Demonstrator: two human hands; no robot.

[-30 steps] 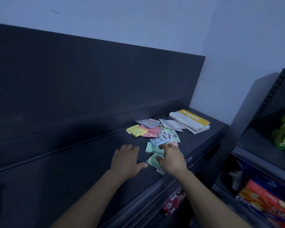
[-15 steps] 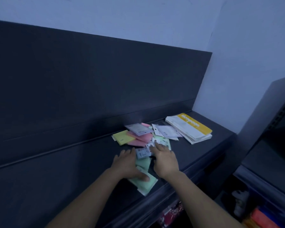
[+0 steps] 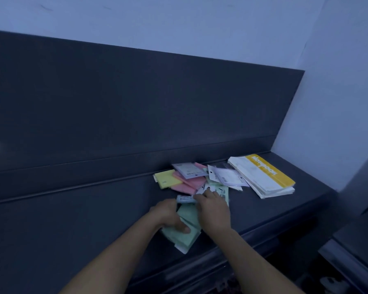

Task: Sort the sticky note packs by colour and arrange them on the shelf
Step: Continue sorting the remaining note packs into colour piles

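Clearly the sorting has only begun; on the dark grey metal shelf (image 3: 72,219) the mixed heap of sticky note packs is mostly untouched. A pale yellow square pack (image 3: 165,179) lies at its left edge, touching the overlapping pink packs (image 3: 189,183); a lavender-grey pack (image 3: 188,170) rests on those, and white-backed clear packets (image 3: 226,177) spread towards the stack of yellow-and-white booklets (image 3: 263,177).

Nearer the front edge, a loose stack of mint green packs (image 3: 185,237) seems the first colour group forming. The left hand (image 3: 169,216) rests on it, thumb pressed flat on the top pack; its fingers bend out of sight, so I cannot tell whether they grip. The right hand (image 3: 215,211) reaches into the heap, fingertips down on a label-printed green pack (image 3: 223,192) beside a small pale blue pack (image 3: 186,199); pinching or merely touching, I cannot tell.

Yellow, pink, lavender and blue are all left to separate and line up.
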